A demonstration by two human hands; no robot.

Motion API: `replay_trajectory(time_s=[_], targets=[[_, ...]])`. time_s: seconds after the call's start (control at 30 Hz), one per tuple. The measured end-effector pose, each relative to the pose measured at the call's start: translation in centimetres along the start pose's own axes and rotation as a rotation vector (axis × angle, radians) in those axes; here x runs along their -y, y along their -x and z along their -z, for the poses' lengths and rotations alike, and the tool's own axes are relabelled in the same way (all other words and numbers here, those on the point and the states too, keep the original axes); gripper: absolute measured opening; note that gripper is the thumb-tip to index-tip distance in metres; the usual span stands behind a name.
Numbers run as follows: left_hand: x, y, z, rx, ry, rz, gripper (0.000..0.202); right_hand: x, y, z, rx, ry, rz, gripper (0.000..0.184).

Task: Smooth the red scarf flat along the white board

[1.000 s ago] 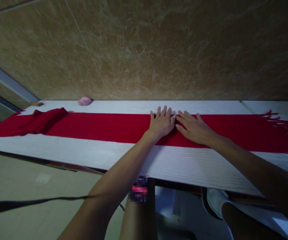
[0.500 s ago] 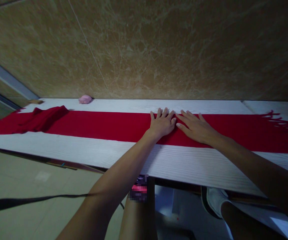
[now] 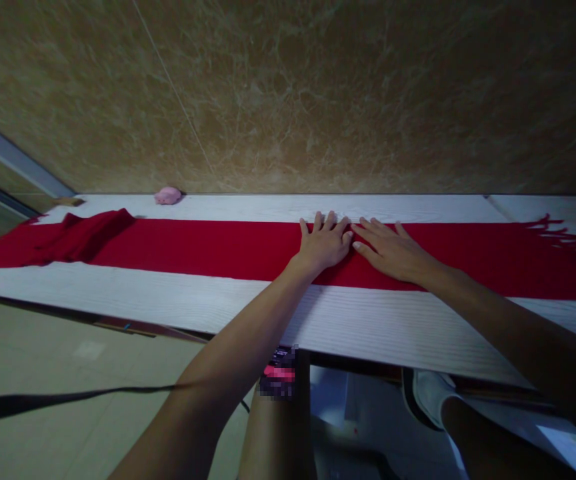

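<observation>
A long red scarf [image 3: 208, 247] lies lengthwise along a white wood-grain tabletop [image 3: 168, 290]. Its right end is flat and ends in a fringe; toward the left it is bunched in folds. My left hand [image 3: 324, 245] rests palm down on the middle of the scarf, fingers spread toward the wall. Close beside it, my right hand [image 3: 393, 252] also lies flat on the cloth, its fingers pointing up and left. The thumbs of both hands almost meet. Neither hand grips the fabric.
A small pink pig-shaped figure [image 3: 168, 195] sits by the marbled wall [image 3: 288, 100] behind the scarf. A brownish block [image 3: 69, 201] is at the far left corner. Below the table's front edge are my legs, a shoe [image 3: 431, 397] and a black strap [image 3: 68, 396].
Both hands stay flat on the scarf in nearly the same spot. The whole view has shifted very slightly, with the table a little higher in the picture.
</observation>
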State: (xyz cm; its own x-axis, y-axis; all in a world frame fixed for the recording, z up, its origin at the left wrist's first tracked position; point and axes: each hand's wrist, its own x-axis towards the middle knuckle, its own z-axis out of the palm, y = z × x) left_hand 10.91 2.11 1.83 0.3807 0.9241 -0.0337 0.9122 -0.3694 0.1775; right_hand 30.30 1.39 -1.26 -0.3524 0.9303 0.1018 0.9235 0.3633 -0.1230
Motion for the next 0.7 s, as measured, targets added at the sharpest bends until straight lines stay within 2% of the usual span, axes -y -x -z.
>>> replay_trajectory(time_s=[0.17, 0.3, 0.43, 0.53, 0.63, 0.7], targets=[[-0.1, -0.1, 0.1, -0.016, 0.013, 0.012, 0.065, 0.0, -0.3, 0.0, -0.081, -0.018, -0.003, 0.068], [-0.3, 0.0, 0.4, -0.063, 0.021, 0.021, 0.065, 0.0, -0.4, -0.1, -0.029, -0.029, 0.014, 0.065], [-0.3, 0.1, 0.4, -0.029, 0.010, 0.011, 0.063, 0.0, -0.2, -0.3, -0.097, -0.037, 0.012, 0.066], [-0.3, 0.2, 0.3, -0.014, 0.002, 0.002, 0.063, 0.2, 0.0, -0.3, -0.048, -0.033, 0.012, 0.066], [-0.3, 0.3, 0.5, -0.004, 0.001, 0.002, 0.062, 1.0, 0.2, 1.1, -0.055, -0.063, 0.011, 0.062], [-0.3, 0.4, 0.8, 0.006, 0.000, -0.002, 0.062, 2.2, 0.8, 3.6, -0.098, -0.127, 0.044, 0.056]])
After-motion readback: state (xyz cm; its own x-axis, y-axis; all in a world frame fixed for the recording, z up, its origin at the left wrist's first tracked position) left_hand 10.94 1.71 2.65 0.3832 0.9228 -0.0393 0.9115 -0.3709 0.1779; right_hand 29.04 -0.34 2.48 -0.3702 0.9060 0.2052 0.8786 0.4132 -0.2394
